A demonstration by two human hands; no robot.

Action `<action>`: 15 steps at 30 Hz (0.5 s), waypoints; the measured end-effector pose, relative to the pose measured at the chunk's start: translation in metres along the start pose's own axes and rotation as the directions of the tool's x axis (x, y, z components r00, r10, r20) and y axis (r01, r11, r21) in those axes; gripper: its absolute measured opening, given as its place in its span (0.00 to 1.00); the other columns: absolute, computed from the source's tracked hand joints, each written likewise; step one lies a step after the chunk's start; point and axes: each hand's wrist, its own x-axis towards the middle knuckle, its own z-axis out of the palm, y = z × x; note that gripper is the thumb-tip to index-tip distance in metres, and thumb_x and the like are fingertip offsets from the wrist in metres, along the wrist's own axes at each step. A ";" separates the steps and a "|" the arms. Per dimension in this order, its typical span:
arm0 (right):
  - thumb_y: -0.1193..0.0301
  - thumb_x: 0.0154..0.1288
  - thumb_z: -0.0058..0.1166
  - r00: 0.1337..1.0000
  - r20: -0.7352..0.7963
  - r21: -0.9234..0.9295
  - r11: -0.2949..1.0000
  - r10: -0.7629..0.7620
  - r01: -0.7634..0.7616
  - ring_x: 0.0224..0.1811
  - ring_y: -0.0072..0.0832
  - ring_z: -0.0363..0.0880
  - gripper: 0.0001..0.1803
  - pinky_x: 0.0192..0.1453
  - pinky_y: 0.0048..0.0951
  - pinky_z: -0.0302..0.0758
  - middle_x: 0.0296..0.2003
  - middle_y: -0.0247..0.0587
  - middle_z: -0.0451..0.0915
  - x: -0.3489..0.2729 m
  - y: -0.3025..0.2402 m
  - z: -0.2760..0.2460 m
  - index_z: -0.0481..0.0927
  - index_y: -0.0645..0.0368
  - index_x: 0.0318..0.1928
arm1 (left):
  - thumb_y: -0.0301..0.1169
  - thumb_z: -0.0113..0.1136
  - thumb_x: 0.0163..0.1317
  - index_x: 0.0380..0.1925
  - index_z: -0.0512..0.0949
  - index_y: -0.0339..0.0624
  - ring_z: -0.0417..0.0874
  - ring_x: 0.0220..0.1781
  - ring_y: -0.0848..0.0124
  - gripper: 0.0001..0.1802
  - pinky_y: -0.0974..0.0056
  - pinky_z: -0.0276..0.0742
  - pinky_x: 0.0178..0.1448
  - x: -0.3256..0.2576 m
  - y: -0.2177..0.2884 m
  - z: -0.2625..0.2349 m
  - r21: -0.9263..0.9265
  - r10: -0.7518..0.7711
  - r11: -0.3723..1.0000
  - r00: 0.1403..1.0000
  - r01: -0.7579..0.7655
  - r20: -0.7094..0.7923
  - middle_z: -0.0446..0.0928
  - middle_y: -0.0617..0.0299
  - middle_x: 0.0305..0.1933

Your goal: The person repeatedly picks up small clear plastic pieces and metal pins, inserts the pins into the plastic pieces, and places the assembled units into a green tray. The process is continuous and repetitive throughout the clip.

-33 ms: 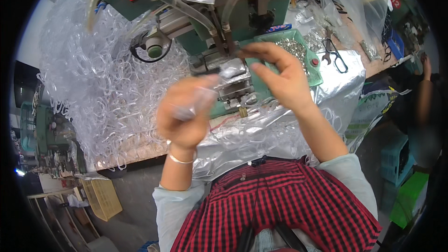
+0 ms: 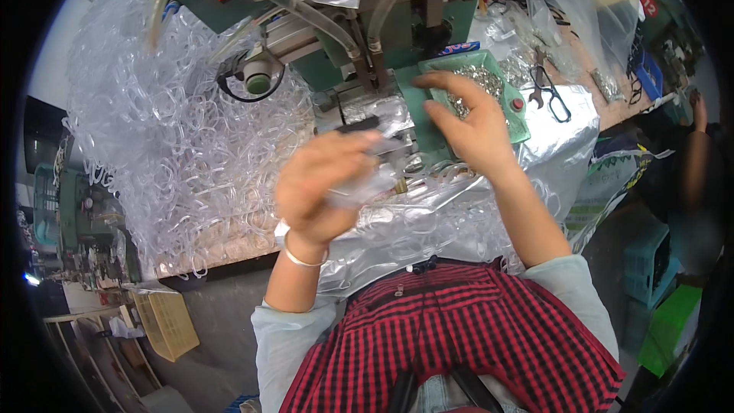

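So we've got our left hand [image 2: 325,187] closed around a bunch of clear plastic loops [image 2: 359,187] right in front of the green press machine [image 2: 344,53], while our right hand [image 2: 466,122] hovers open-fingered and empty over the green tray of small metal parts [image 2: 514,118], handy for grabbing.

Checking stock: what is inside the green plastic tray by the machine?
The green plastic tray holds a heap of small shiny metal parts. The right hand covers its near-left part, hiding what lies there.

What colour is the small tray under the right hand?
The tray is green, holding small silvery metal parts; the head view shows it.
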 end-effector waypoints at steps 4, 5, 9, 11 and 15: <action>0.69 0.53 0.66 0.981 -0.142 -0.710 0.704 -0.130 -0.010 0.65 0.53 0.69 0.15 0.69 0.47 0.67 0.57 0.55 0.77 -0.010 0.074 -0.019 0.86 0.57 0.44 | 0.23 0.68 0.45 0.30 0.80 0.42 0.83 0.35 0.63 0.10 0.62 0.83 0.38 -0.007 -0.006 0.014 0.241 0.209 0.935 0.953 -0.260 0.220 0.86 0.59 0.43; 0.69 0.53 0.67 0.981 -0.135 -0.685 0.728 -0.137 0.007 0.65 0.52 0.70 0.14 0.69 0.47 0.67 0.57 0.54 0.78 -0.013 0.089 -0.022 0.86 0.57 0.42 | 0.23 0.68 0.45 0.30 0.80 0.43 0.83 0.36 0.63 0.10 0.61 0.84 0.38 -0.007 -0.008 0.016 0.241 0.232 0.927 0.945 -0.286 0.231 0.86 0.60 0.44; 0.71 0.52 0.67 0.977 -0.142 -0.633 0.774 -0.157 0.032 0.63 0.48 0.73 0.09 0.66 0.44 0.70 0.54 0.49 0.80 -0.016 0.101 -0.022 0.86 0.58 0.35 | 0.25 0.68 0.45 0.28 0.79 0.43 0.83 0.39 0.64 0.09 0.59 0.86 0.43 -0.014 -0.014 0.013 0.246 0.255 0.917 0.936 -0.314 0.243 0.85 0.60 0.45; 0.71 0.55 0.64 0.979 -0.111 -0.655 0.753 -0.173 0.059 0.62 0.47 0.74 0.07 0.65 0.44 0.71 0.54 0.48 0.81 -0.016 0.098 -0.019 0.86 0.60 0.35 | 0.26 0.67 0.46 0.28 0.79 0.43 0.83 0.41 0.64 0.08 0.58 0.86 0.48 -0.025 -0.012 0.011 0.261 0.241 0.919 0.944 -0.296 0.224 0.85 0.60 0.45; 0.74 0.65 0.55 0.989 -0.073 -0.586 0.808 -0.130 0.063 0.57 0.43 0.80 0.11 0.64 0.38 0.72 0.52 0.48 0.84 -0.015 0.116 -0.026 0.86 0.63 0.45 | 0.32 0.63 0.59 0.37 0.82 0.42 0.83 0.42 0.60 0.08 0.59 0.85 0.50 -0.040 -0.014 -0.020 0.297 0.112 0.944 0.985 -0.146 0.129 0.83 0.52 0.51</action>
